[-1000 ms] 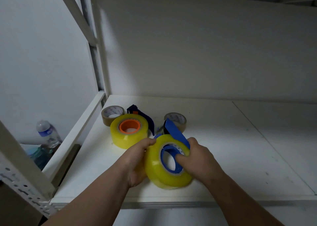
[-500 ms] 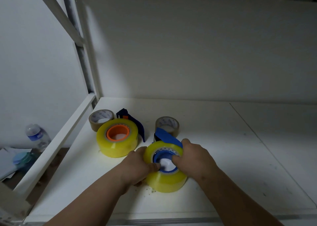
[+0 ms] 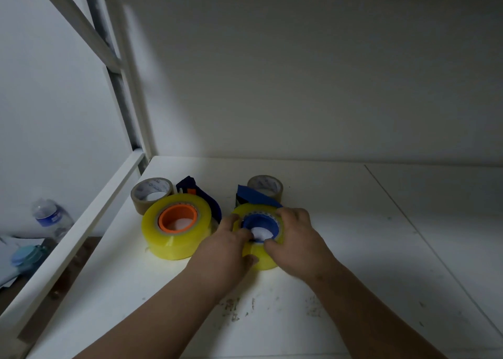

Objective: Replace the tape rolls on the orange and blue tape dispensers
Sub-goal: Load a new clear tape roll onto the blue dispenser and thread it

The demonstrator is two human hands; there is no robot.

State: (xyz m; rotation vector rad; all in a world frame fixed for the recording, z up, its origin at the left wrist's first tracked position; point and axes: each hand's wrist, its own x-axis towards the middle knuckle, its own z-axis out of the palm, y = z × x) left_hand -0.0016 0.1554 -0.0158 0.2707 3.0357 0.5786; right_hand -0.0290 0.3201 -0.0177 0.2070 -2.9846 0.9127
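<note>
1. Step in hand, as I judge it: seating a fresh yellow roll (image 3: 257,252) on the blue dispenser (image 3: 258,198), which lies flat on the tabletop (image 3: 353,249); the blue hub (image 3: 260,223) shows through the roll's middle
2. Left hand (image 3: 226,247): its grip is on the roll's near-left side, fingers curled over the top edge toward the hub, thumb against the outer wall
3. Right hand (image 3: 295,236): its grip is curled over the roll's right and top, fingertips at the hub's rim
4. The next move likely calls for even downward pressure from both hands so the roll sits square on the hub; whether it is fully down cannot be told, since the hands hide much of it
5. To the left, well clear of both hands, the orange dispenser (image 3: 198,195) already carries a yellow roll (image 3: 174,233) on its orange hub (image 3: 178,218), so that half looks done
6. Count, left to right: two brown rolls, one (image 3: 151,195) behind the orange dispenser and one (image 3: 265,188) behind the blue one, probably the old ones; two yellow rolls; two dispensers
7. Off the tabletop at far left stands one water bottle (image 3: 50,218)
</note>
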